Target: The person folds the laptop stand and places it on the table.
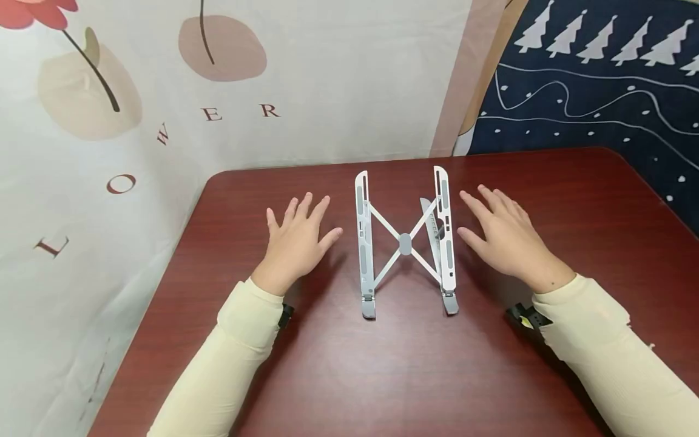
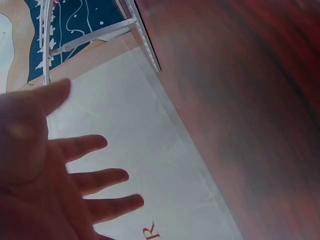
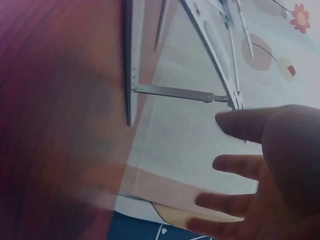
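A silver folding laptop stand (image 1: 405,244) stands raised in the middle of the table, its two long arms joined by an X-shaped brace with a grey hub. To its left, my left hand (image 1: 297,246) hovers with fingers spread, holding nothing. My right hand (image 1: 508,240) is held likewise on the other side, fingers spread and pointing toward the right arm of the stand. In the left wrist view the thumb (image 2: 55,95) overlaps the stand's frame (image 2: 95,36). A support strut (image 3: 175,93) and base bar of the stand show beyond the thumb in the right wrist view.
The dark red wooden table (image 1: 404,376) has rounded back corners. Behind it hangs a pale cloth (image 1: 338,73) with flowers and letters, and at the right a dark blue cloth (image 1: 590,103) with white trees. Black wrist straps (image 1: 528,317) show at both sleeves.
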The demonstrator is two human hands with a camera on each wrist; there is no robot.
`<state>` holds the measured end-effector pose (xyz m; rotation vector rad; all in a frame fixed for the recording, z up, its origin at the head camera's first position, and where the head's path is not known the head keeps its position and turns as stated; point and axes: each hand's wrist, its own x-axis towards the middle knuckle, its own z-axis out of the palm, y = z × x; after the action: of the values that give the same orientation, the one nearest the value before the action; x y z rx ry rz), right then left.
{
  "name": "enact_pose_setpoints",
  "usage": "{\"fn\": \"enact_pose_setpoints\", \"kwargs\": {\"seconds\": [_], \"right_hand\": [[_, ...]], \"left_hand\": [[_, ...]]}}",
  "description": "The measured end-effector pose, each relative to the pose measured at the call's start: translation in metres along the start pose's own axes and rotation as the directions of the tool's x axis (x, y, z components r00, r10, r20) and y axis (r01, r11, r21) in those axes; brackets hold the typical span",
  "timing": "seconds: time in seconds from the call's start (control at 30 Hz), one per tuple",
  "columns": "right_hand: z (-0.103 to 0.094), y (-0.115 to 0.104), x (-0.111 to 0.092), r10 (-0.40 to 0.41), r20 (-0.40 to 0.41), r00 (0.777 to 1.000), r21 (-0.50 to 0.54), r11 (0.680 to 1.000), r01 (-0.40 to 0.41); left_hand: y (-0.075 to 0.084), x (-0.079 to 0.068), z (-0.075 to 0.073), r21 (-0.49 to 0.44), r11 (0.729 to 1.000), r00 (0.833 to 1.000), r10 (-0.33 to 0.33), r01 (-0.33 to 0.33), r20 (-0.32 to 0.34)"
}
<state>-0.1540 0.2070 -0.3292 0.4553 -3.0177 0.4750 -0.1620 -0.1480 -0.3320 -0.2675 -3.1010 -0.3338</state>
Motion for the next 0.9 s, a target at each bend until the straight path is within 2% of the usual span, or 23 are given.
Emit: {"fn": "enact_pose_setpoints", "kwargs": {"seconds": [0.1,0.2,0.37,0.5,0.9], "right_hand": [[0.000,0.001,-0.002,-0.022,-0.033,0.999,0.065,0.998,0.024],[0.001,0.001,-0.002,-0.041,-0.028,0.999,0.152,0.987,0.045],[0.003,-0.001,0.000,-0.054,0.014,0.998,0.255,0.966,0.049],[0.002,-0.002,0.000,-0.042,0.026,0.999,0.280,0.959,0.033],[-0.003,-0.004,-0.002,-0.042,0.079,0.996,0.299,0.954,0.016]], "left_hand": [[0.004,0.001,-0.001,-0.043,0.998,0.997,0.041,-0.044,-0.066],[0.009,0.000,-0.002,-0.108,0.991,0.992,0.063,-0.075,-0.106],[0.018,-0.005,-0.005,-0.234,0.969,0.994,0.067,-0.084,-0.081],[0.025,-0.007,-0.005,-0.279,0.955,0.995,0.091,-0.102,-0.052],[0.028,-0.010,-0.002,-0.284,0.953,0.994,0.106,-0.107,-0.021]]}}
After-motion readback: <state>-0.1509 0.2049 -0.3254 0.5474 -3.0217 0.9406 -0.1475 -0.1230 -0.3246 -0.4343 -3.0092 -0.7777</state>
